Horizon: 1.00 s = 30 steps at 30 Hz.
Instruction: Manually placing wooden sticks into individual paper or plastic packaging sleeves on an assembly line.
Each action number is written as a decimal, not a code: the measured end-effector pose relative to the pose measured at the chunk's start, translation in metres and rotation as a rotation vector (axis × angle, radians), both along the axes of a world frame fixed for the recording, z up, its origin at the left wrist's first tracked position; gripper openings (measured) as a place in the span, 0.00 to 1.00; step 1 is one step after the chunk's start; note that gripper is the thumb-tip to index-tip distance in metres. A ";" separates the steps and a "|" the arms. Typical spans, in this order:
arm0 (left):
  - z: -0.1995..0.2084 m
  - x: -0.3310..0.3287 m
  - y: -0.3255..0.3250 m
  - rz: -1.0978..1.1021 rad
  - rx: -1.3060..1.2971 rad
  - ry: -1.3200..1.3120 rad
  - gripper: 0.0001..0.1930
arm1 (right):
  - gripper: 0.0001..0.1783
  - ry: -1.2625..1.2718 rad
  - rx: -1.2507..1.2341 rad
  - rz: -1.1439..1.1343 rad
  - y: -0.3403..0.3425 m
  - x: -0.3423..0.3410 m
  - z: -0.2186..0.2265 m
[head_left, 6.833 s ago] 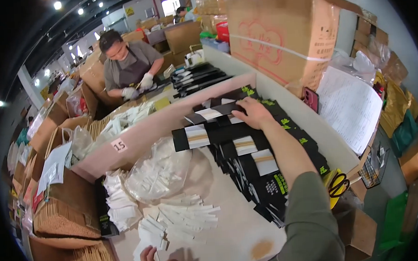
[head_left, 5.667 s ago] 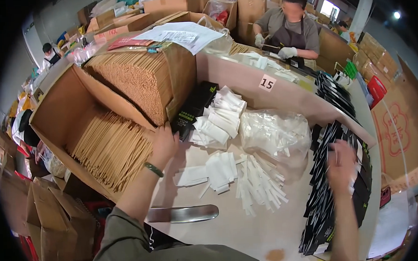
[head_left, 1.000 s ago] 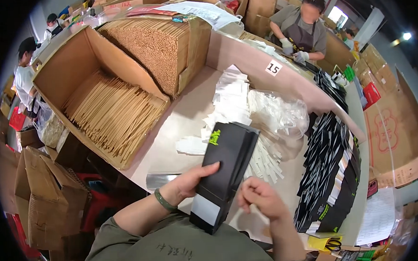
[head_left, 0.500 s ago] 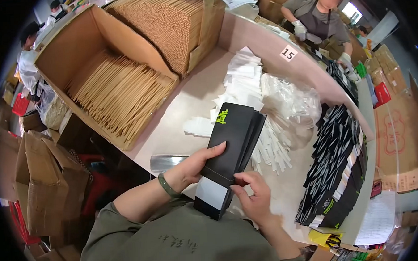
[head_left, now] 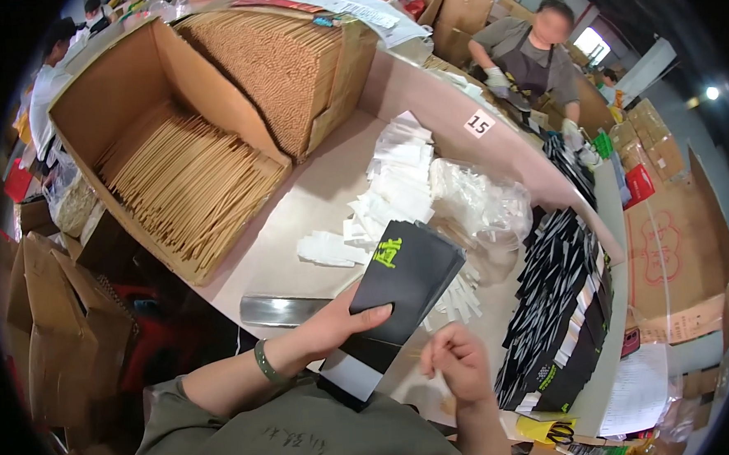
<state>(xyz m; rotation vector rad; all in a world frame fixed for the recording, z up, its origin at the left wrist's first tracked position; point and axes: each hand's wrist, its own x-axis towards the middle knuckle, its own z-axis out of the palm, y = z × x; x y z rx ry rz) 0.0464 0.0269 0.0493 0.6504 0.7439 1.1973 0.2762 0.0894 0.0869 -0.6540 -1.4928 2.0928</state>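
A thick stack of flat black paper sleeves (head_left: 410,287) with green lettering and a pale band near its lower end is gripped in my left hand (head_left: 340,319). The thumb lies across the front of the stack; the other fingers are hidden behind it. Just right of the stack and apart from it is my right hand (head_left: 456,361), its fingers curled in a pinch. A faint thin line shows beside those fingertips, too blurred to name. Beyond the stack, white paper slips (head_left: 395,172) lie heaped on the table next to a crumpled clear plastic bag (head_left: 483,205).
An open cardboard box (head_left: 117,71) of wooden sticks (head_left: 189,187) stands left, beside a tightly packed stick bundle (head_left: 270,80). A shiny metal piece (head_left: 282,309) lies near the table edge. Rows of black sleeves (head_left: 546,300) line the right. A gloved co-worker (head_left: 529,62) stands across the divider.
My right hand has come off the stack's lower edge and moved slightly right and down. The stack, still in my left hand, sits lower and tilts more to the right. The whole view has shifted.
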 end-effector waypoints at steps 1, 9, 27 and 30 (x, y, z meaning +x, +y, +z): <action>-0.001 0.003 0.000 -0.001 0.050 0.058 0.36 | 0.07 -0.018 0.060 -0.130 0.010 0.001 0.012; 0.024 0.027 0.001 -0.313 0.161 0.325 0.43 | 0.04 0.514 0.112 -0.716 0.218 0.033 0.102; 0.019 -0.070 -0.007 0.760 0.101 -0.223 0.23 | 0.16 0.097 0.226 -0.476 0.010 -0.079 -0.034; 0.025 -0.043 0.010 0.810 0.164 -0.061 0.25 | 0.22 0.280 -0.380 -0.591 0.001 -0.097 -0.086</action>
